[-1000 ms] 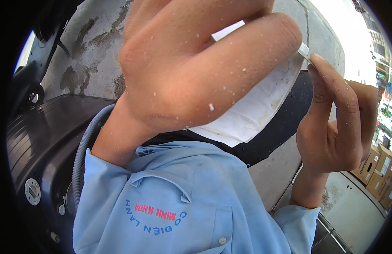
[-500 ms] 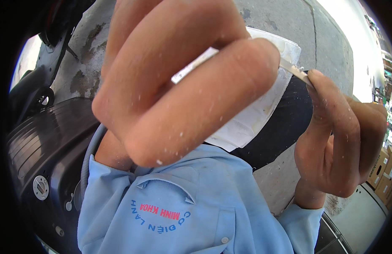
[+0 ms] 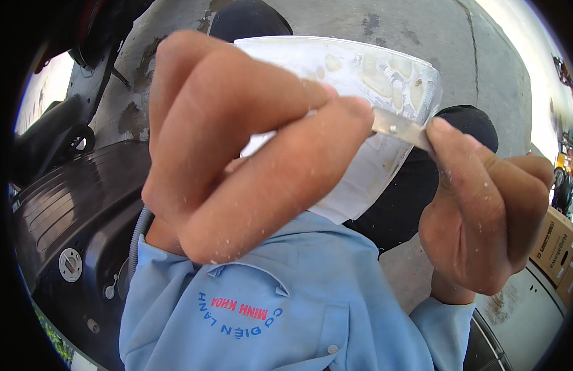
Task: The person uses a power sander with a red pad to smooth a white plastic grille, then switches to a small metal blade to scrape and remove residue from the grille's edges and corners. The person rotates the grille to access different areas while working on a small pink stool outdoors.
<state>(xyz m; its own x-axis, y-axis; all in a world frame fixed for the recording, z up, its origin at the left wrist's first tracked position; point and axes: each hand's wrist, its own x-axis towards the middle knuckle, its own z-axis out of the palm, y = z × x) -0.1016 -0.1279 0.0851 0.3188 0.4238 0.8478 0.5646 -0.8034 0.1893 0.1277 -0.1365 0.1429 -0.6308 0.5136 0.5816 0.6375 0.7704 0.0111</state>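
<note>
My left hand [image 3: 237, 148] is raised close to the camera, its thumb and forefinger pinched on one end of a thin, flat greyish strip [image 3: 397, 127]. The other end sits in the pinch of my right hand [image 3: 484, 213], whose remaining fingers are curled in. Between them the strip slopes slightly down to the right and shows a small bright spot. I cannot tell exactly what it is. Pale specks dot both hands. Beneath them, a white panel [image 3: 360, 185] with yellowish stains and scuffed patches lies across my dark-trousered lap.
A large dark plastic casing [image 3: 94, 204] stands at the left, with a grey corrugated hose [image 3: 139, 229] along its side. Cardboard boxes [image 3: 553, 241] rest on a pale cabinet-like surface [image 3: 521, 321] at the right. Stained concrete floor [image 3: 397, 25] stretches beyond my knees.
My left hand has drawn lower and farther from the camera, uncovering more of the white panel. The strip now turns its flat face toward me. Both hands keep their pinch.
</note>
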